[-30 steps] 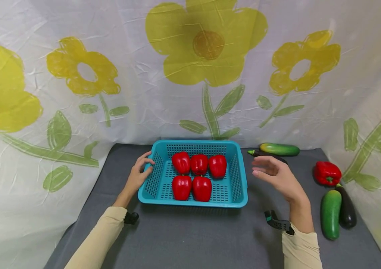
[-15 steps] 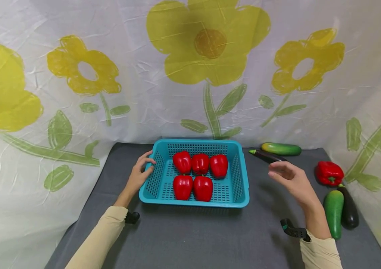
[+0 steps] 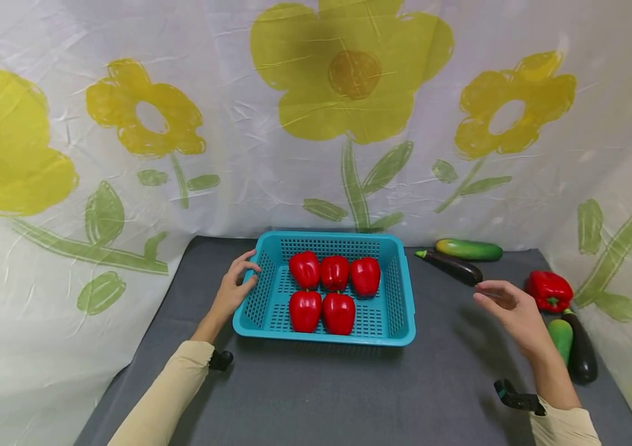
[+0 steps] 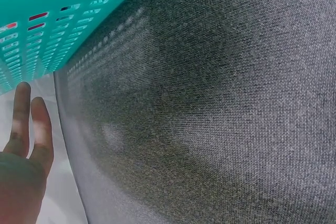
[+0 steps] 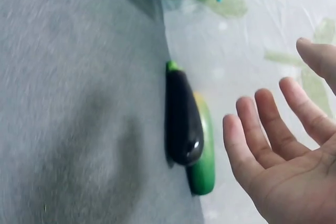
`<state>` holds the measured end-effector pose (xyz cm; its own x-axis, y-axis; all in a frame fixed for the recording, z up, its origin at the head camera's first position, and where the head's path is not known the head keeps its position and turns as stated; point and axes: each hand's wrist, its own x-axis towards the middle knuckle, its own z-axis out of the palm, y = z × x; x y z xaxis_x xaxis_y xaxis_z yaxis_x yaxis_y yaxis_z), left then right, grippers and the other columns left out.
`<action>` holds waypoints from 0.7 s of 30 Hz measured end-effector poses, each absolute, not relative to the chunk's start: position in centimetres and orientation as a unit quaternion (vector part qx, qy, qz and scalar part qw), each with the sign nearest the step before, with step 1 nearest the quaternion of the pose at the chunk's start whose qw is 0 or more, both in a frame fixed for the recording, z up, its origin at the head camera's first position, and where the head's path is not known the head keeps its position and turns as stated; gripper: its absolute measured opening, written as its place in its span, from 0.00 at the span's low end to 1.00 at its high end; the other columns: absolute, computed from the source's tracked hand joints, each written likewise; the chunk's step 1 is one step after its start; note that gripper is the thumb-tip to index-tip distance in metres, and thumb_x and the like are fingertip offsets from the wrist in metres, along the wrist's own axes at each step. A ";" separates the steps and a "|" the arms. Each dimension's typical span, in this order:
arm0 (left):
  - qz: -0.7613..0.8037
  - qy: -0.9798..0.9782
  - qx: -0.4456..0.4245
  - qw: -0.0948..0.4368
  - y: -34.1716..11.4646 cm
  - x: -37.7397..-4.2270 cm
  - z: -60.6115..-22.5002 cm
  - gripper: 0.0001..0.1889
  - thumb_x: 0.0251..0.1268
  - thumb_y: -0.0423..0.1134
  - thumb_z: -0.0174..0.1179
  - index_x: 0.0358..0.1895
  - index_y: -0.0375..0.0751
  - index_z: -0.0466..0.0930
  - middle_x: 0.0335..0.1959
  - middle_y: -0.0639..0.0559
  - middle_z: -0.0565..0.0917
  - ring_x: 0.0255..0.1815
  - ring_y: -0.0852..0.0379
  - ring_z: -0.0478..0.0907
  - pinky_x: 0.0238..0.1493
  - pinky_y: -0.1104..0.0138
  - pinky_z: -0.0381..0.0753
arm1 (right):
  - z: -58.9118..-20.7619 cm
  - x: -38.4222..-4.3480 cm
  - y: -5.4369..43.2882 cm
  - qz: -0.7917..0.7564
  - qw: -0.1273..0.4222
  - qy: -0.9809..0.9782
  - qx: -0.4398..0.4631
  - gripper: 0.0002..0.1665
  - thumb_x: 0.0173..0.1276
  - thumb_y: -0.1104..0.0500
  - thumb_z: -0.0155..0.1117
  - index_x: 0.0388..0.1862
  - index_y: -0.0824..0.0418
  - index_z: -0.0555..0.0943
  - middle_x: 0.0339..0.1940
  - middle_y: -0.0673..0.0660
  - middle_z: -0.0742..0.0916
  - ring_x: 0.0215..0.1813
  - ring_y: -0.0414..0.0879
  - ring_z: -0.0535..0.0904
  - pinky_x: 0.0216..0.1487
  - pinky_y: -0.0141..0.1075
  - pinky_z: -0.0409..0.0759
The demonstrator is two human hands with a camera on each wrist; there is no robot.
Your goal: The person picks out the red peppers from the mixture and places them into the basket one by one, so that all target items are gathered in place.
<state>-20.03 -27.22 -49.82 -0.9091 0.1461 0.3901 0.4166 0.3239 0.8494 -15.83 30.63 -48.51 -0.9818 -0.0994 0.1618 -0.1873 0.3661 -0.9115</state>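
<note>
A blue plastic basket (image 3: 324, 341) stands at the middle back of the table, with several red bell peppers (image 3: 339, 313) lying in two rows inside. At its left rim my left hand (image 3: 231, 290) rests with fingers loosely bent; in the left wrist view its fingers (image 4: 42, 129) are extended beside the basket wall. My right hand (image 3: 522, 314) hovers over the table at the right, holding nothing, its fingers spread in the right wrist view. Nearest to it are a dark eggplant (image 3: 454, 266) and a single red bell pepper (image 3: 549, 290).
A green and yellow cucumber (image 3: 468, 249) lies behind the eggplant at the back edge. On the far right sit a green cucumber (image 3: 561, 337), partly hidden by my right arm, and another eggplant (image 3: 582, 352). A flowered curtain (image 3: 238, 155) borders the grey table (image 3: 316, 396).
My right hand has moved right, away from the basket, uncovering the back eggplant and nearing the single bell pepper. My left hand has stayed at the basket's left rim.
</note>
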 end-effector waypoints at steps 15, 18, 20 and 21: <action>-0.544 -0.806 -0.183 0.146 -28.4 -21.6 -53.5 0.07 0.72 0.20 0.53 0.49 0.24 0.77 0.75 0.35 0.62 0.74 0.34 0.59 0.54 0.40 0.67 | -48.7 -16.2 34.0 0.543 0.072 -0.835 0.052 0.19 0.74 0.59 0.66 0.60 0.64 0.78 0.50 0.41 0.84 0.51 0.29 0.80 0.47 0.22 0.75; -0.545 -0.805 -0.182 0.146 -28.4 -21.6 -53.3 0.07 0.72 0.21 0.54 0.48 0.26 0.78 0.75 0.33 0.62 0.73 0.34 0.59 0.54 0.40 0.67 | -48.7 -16.4 35.0 0.537 0.073 -0.839 0.044 0.20 0.74 0.59 0.66 0.61 0.63 0.78 0.51 0.41 0.83 0.50 0.30 0.80 0.47 0.22 0.75; -0.545 -0.806 -0.180 0.145 -28.3 -21.6 -53.3 0.07 0.71 0.20 0.53 0.48 0.26 0.78 0.74 0.31 0.62 0.73 0.34 0.59 0.54 0.40 0.67 | -48.7 -16.5 35.9 0.538 0.078 -0.838 0.037 0.20 0.73 0.60 0.67 0.61 0.63 0.78 0.51 0.41 0.83 0.50 0.30 0.80 0.47 0.22 0.75; -0.543 -0.808 -0.178 0.145 -28.3 -21.6 -53.2 0.07 0.71 0.20 0.53 0.48 0.26 0.78 0.74 0.30 0.62 0.73 0.33 0.60 0.54 0.41 0.68 | -48.6 -16.6 36.3 0.538 0.082 -0.838 0.034 0.20 0.73 0.60 0.67 0.62 0.62 0.78 0.51 0.40 0.83 0.50 0.30 0.80 0.46 0.22 0.75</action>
<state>-21.58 -28.30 -53.20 -0.8949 0.1305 0.4268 0.4445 0.3472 0.8257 -16.56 36.28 -48.64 -0.9841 0.0311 0.1748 -0.1459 0.4191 -0.8961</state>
